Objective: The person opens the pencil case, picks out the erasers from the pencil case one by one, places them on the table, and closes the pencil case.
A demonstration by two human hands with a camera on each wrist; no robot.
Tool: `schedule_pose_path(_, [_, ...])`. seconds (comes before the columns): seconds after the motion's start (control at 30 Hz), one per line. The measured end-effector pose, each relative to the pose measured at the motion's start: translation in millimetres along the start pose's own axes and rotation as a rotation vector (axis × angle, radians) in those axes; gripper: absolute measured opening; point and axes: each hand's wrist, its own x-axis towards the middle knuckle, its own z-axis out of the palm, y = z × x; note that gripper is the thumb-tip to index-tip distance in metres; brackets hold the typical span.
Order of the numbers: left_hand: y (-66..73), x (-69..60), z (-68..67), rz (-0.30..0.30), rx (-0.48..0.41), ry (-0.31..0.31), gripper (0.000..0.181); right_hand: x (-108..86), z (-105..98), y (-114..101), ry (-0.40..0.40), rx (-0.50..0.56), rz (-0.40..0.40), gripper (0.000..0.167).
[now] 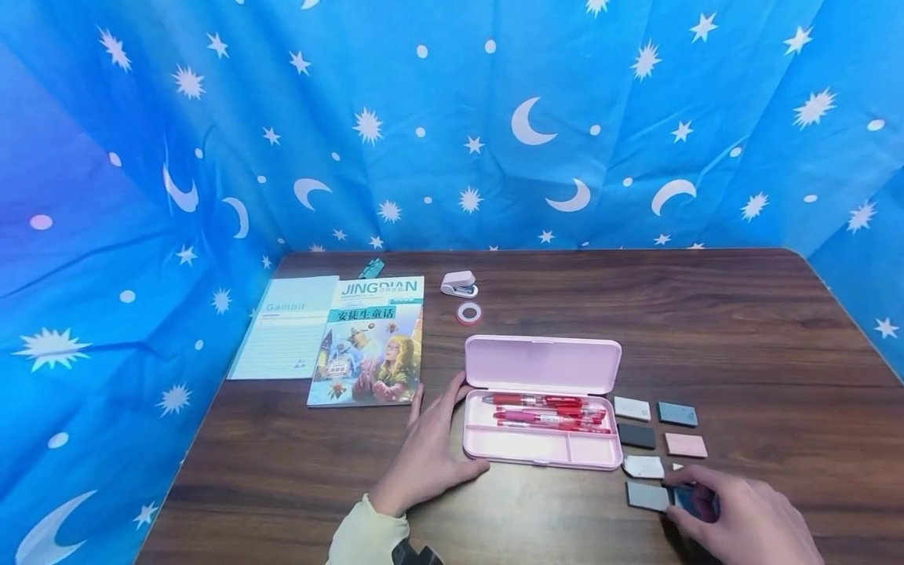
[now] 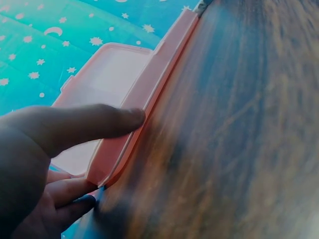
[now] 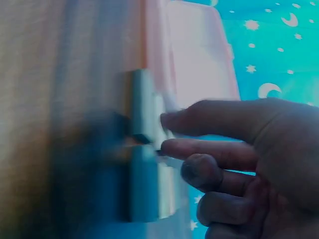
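Note:
A pink pencil case lies with its lid raised and several red pens in its long rear compartment. My left hand grips the case's left end; its thumb presses the front wall in the left wrist view, with fingers round the end. Right of the case, small flat eraser-like blocks stand in two columns, among them a grey one and a pink one. Over the nearest dark blue block is my right hand, thumb and index finger apart in the right wrist view.
A storybook overlaps a pale notebook at the left, with a teal object behind them. A small stapler and a tape roll sit behind the case. A blue starry curtain borders the wooden table.

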Motion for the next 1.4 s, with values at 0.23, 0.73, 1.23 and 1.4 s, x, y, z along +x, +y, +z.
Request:
schedule_pose_path(0.23, [9.4,5.9,-17.3,-0.040,0.047,-0.002,0.118,11.0,-18.7,-23.1,0.409,0.134,-0.150,0.020])
schedule_pose_path(0.73, [22.2,39.0,-42.8,0.026,-0.194,0.006,0.097,62.3,-20.2,-55.3,0.284,0.551,-0.325,0.060])
schedule_pose_path(1.23, [32.9,-14.8,-26.3,0.211,0.003,0.091,0.024,19.9,9.7,-61.8,0.493,0.279,-0.565,0.022])
schedule_pose_path(1.4, [33.9,-19.0,-23.8,0.206,0.053,0.111,0.021,17.8,15.1,-66.1,0.550,0.217,-0.566,0.019])
